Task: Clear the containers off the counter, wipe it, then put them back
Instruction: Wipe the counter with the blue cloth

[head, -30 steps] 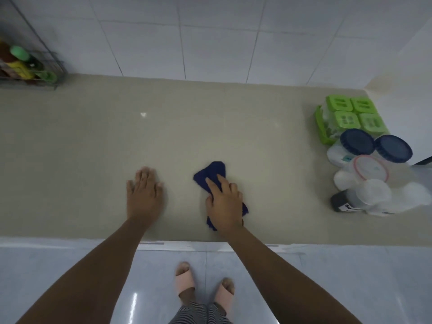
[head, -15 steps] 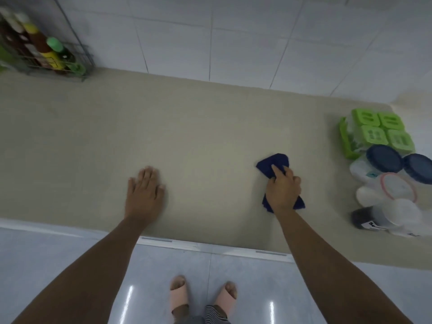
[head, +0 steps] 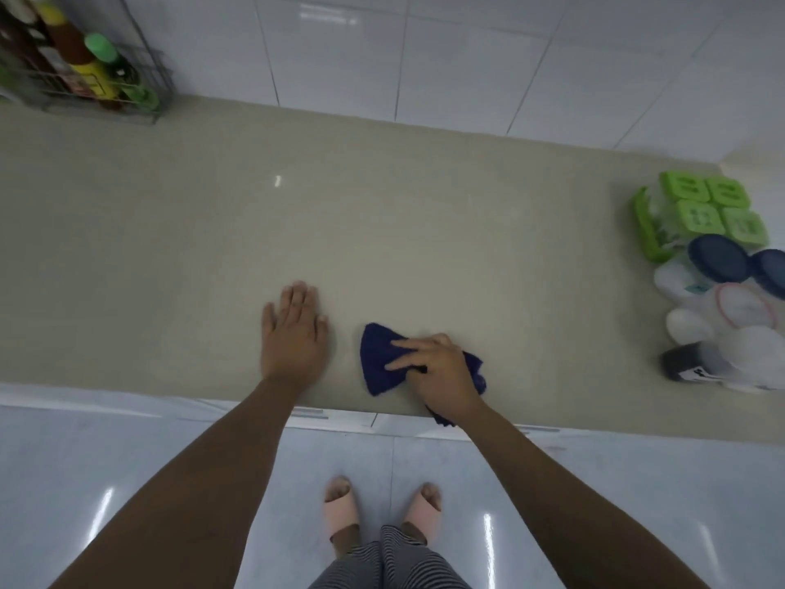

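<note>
A beige counter (head: 170, 248) runs across the head view. My left hand (head: 293, 333) lies flat on it near the front edge, fingers straight. Just to its right, my right hand (head: 441, 367) grips a dark blue cloth (head: 376, 359) and presses it onto the counter; part of the cloth hangs over the front edge. The containers are bunched at the far right: a green-lidded set (head: 713, 210), blue-lidded jars (head: 718, 259), white tubs (head: 747, 308) and a dark-based jar (head: 684, 363).
A wire rack (head: 85, 74) with bottles stands at the back left against the white tiled wall. The counter's front edge runs just below my hands. Pale floor tiles and my feet in pink slippers (head: 382, 508) show below.
My right hand has swept the cloth right, then back left, until it is close to my left hand. The left hand has stayed flat on the counter.
</note>
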The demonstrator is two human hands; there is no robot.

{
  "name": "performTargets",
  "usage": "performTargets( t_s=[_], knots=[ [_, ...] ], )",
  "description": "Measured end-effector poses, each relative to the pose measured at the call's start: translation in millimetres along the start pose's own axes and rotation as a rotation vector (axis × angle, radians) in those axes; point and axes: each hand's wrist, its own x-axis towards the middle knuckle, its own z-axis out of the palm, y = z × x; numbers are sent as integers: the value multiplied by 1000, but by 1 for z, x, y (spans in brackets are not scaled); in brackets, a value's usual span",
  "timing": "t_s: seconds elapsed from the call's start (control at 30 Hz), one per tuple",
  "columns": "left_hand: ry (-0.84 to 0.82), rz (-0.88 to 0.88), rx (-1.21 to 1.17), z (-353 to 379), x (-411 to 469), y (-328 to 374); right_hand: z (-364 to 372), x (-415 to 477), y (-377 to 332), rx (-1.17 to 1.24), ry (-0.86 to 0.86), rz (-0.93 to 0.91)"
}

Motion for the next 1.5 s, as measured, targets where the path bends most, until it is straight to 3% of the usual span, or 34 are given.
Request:
performTargets(
  t_s=[0.17,0.27,0.4,0.47,0.63,0.77,0.9,1.23,1.5],
  knots=[
    [-1,15,-3,-2,-1,1,-38,-31,27,28,78,192],
    [-4,15,2,-2,0,1,-73,-38,44,49,263,363],
    [-6,97,17,2,-7,5,-99,-37,70,-225,488,526],
    [-26,127,30,5,-13,11,-89,-22,61,-367,437,581],
    [-50,160,-9,5,-20,32,-51,-13,22,-494,265,399],
    [-16,186,-56,6,-14,53,-37,-71,20,-578,377,343],
    [-36,208,-69,12,-6,79,-37,-84,24,-692,346,314],
    [-20,221,-27,27,-5,87,-85,58,34,-648,65,468],
    [-32,216,-4,24,-5,88,-77,13,40,-602,114,358]
  ],
)
